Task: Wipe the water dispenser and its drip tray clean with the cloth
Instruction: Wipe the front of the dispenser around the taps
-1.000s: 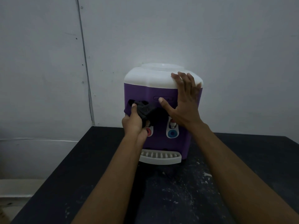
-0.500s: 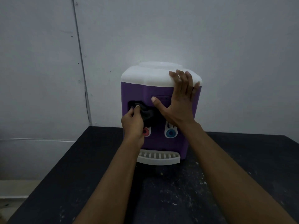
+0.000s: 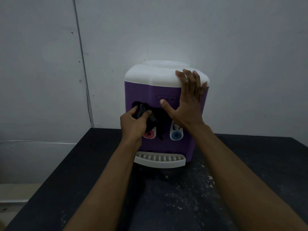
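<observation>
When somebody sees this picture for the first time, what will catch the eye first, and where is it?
The purple water dispenser stands at the far middle of the dark table. The left hand grips a dark cloth against its front, above the red tap, while the right hand lies flat on its upper right. The white drip tray juts out at its base.

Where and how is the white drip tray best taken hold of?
Probably by its front lip, coming from the front: the drip tray juts forward from the base of the water dispenser, its back edge against the body.
</observation>
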